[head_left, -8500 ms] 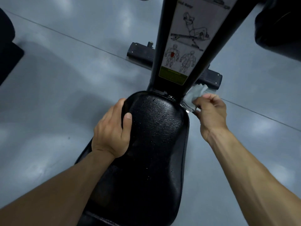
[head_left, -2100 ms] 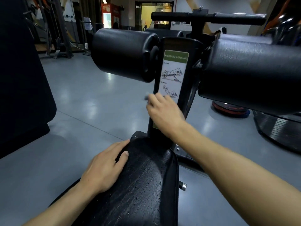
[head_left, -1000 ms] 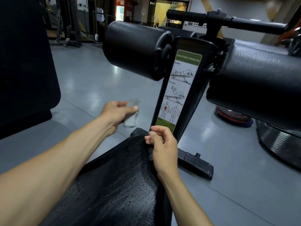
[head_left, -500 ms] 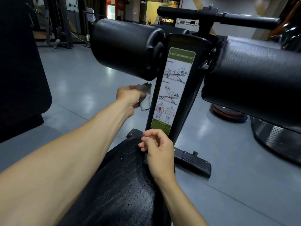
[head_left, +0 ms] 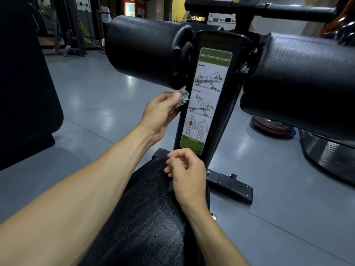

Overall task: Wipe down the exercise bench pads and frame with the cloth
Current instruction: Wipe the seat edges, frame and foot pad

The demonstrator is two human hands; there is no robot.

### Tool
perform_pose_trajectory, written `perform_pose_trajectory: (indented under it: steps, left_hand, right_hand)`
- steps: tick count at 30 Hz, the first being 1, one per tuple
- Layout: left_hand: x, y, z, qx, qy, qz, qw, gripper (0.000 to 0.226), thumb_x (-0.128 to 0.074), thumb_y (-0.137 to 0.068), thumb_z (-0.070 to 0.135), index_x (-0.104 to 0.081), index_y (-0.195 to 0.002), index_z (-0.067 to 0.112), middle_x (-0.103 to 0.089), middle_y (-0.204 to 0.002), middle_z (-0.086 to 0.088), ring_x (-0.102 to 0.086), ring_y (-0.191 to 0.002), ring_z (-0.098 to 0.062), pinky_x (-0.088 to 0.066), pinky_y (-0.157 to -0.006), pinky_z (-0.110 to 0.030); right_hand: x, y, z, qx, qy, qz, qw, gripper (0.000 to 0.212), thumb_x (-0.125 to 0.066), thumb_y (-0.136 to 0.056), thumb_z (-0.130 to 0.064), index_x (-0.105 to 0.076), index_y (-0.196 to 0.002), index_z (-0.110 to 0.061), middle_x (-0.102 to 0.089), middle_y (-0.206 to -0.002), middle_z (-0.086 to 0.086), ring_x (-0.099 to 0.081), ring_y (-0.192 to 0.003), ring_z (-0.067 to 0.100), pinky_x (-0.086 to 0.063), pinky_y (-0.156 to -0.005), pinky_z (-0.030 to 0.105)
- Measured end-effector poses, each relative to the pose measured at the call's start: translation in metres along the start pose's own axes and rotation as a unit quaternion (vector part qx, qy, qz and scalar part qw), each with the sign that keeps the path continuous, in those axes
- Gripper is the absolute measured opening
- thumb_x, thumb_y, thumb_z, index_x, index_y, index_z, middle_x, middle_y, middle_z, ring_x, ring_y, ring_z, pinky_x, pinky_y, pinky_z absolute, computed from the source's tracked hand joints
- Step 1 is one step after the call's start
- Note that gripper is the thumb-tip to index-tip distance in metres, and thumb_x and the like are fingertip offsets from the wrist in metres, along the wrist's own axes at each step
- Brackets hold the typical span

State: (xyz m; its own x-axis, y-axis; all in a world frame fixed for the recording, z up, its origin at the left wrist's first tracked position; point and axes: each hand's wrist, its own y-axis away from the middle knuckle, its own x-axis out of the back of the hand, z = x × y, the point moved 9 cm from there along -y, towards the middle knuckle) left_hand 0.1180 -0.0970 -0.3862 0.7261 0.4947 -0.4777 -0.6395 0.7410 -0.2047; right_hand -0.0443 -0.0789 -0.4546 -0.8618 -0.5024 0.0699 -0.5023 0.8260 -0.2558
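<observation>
Holding the crumpled cloth [head_left: 182, 98] pinched in my left hand [head_left: 159, 114] at mid-frame, I have it just under the left roller pad [head_left: 146, 52] and beside the left edge of the upright frame post [head_left: 221, 43], whose instruction sticker [head_left: 206, 100] faces me. My right hand [head_left: 187, 174] hangs loosely curled with nothing in it, low in the centre above the top of the seat pad [head_left: 146, 217], which looks beaded with droplets. My worry is the grip: the cloth is bunched into a small wad, so a stroke along the post could drag knuckles over metal instead of fabric, or the wad could slip free. Rubbing over the sticker's edge might also lift it. The right roller pad [head_left: 307, 83] at upper right appears unreached from here.
</observation>
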Motion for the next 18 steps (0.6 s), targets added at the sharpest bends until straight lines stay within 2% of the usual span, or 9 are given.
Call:
perform_pose_trajectory:
  steps: [1, 3, 6, 8, 10, 12, 13, 16, 18]
  left_hand:
    - [-0.001, -0.001, 0.001, -0.021, -0.021, 0.008, 1.000, 0.007, -0.066, -0.097, 0.006, -0.062, -0.097, 0.011, -0.074, -0.086, 0.001, -0.069, -0.083, -0.012, -0.056, -0.091, -0.029]
    - [-0.001, -0.002, -0.003, -0.041, -0.037, 0.004, 0.998, 0.020, -0.069, -0.092, -0.002, -0.062, -0.106, 0.011, -0.076, -0.090, 0.001, -0.071, -0.087, -0.013, -0.056, -0.090, -0.027]
    - [0.006, 0.005, -0.016, -0.044, -0.094, -0.014, 0.994, 0.026, -0.070, -0.093, 0.002, -0.065, -0.115, 0.015, -0.078, -0.103, 0.002, -0.072, -0.104, -0.014, -0.055, -0.095, -0.025]
    - [0.020, 0.014, -0.034, -0.017, -0.152, -0.018, 0.988, 0.026, -0.069, -0.094, 0.003, -0.066, -0.116, 0.017, -0.078, -0.103, 0.001, -0.073, -0.099, -0.010, -0.056, -0.090, -0.021]
    - [0.039, 0.025, -0.057, 0.043, -0.242, -0.020, 0.969, 0.030, -0.070, -0.093, 0.001, -0.065, -0.121, 0.009, -0.078, -0.103, -0.004, -0.073, -0.087, -0.008, -0.057, -0.083, -0.018]
    - [0.053, 0.031, -0.069, 0.102, -0.335, -0.024, 0.936, 0.037, -0.074, -0.089, 0.001, -0.063, -0.125, 0.000, -0.075, -0.110, -0.014, -0.070, -0.084, -0.011, -0.057, -0.082, -0.023]
    - [0.053, 0.029, -0.065, 0.108, -0.347, -0.020, 0.931, 0.040, -0.076, -0.087, -0.002, -0.063, -0.125, -0.002, -0.075, -0.107, -0.014, -0.069, -0.081, -0.013, -0.058, -0.081, -0.025]
    - [0.030, 0.008, -0.022, 0.032, -0.260, 0.000, 0.965, 0.032, -0.073, -0.087, -0.007, -0.065, -0.117, 0.000, -0.078, -0.088, -0.002, -0.073, -0.074, -0.010, -0.060, -0.073, -0.023]
    - [0.014, 0.001, -0.001, -0.013, -0.203, 0.006, 0.979, 0.023, -0.073, -0.089, -0.004, -0.068, -0.108, 0.009, -0.078, -0.089, 0.000, -0.074, -0.083, -0.012, -0.060, -0.082, -0.026]
  right_hand:
    - [0.001, 0.000, 0.000, -0.001, -0.003, 0.002, 1.000, 0.021, -0.058, -0.087, -0.001, -0.069, -0.081, -0.017, -0.069, -0.069, 0.008, -0.066, -0.064, 0.012, -0.054, -0.069, 0.043]
    - [0.001, 0.000, 0.000, -0.001, -0.001, 0.003, 1.000, 0.021, -0.059, -0.087, -0.001, -0.069, -0.080, -0.019, -0.068, -0.069, 0.008, -0.066, -0.064, 0.013, -0.054, -0.068, 0.042]
    - [0.000, 0.001, 0.000, -0.001, 0.003, 0.001, 1.000, 0.022, -0.060, -0.087, -0.004, -0.068, -0.078, -0.021, -0.068, -0.068, 0.007, -0.064, -0.061, 0.010, -0.049, -0.060, 0.030]
    - [-0.001, 0.001, 0.001, -0.001, 0.006, -0.002, 1.000, 0.021, -0.060, -0.088, -0.005, -0.068, -0.077, -0.022, -0.067, -0.065, 0.004, -0.060, -0.058, 0.008, -0.045, -0.057, 0.025]
    - [-0.001, 0.002, -0.001, 0.005, 0.008, 0.001, 1.000, 0.021, -0.061, -0.087, -0.004, -0.067, -0.077, -0.021, -0.066, -0.063, 0.003, -0.061, -0.059, 0.016, -0.044, -0.057, 0.022]
    - [-0.001, 0.003, -0.003, 0.009, 0.007, 0.005, 1.000, 0.020, -0.060, -0.087, -0.004, -0.067, -0.077, -0.020, -0.066, -0.064, 0.005, -0.064, -0.064, 0.026, -0.045, -0.056, 0.022]
    - [-0.001, 0.004, -0.003, 0.011, 0.007, 0.007, 1.000, 0.020, -0.060, -0.087, -0.005, -0.067, -0.076, -0.021, -0.066, -0.065, 0.006, -0.064, -0.066, 0.028, -0.045, -0.056, 0.024]
    - [-0.001, 0.005, 0.000, 0.009, 0.021, 0.006, 1.000, 0.016, -0.060, -0.086, -0.011, -0.067, -0.077, -0.022, -0.067, -0.069, 0.006, -0.064, -0.069, 0.029, -0.047, -0.057, 0.030]
    - [-0.001, 0.004, 0.001, 0.009, 0.028, 0.005, 1.000, 0.012, -0.060, -0.084, -0.016, -0.067, -0.077, -0.023, -0.067, -0.071, 0.005, -0.065, -0.070, 0.027, -0.049, -0.059, 0.034]
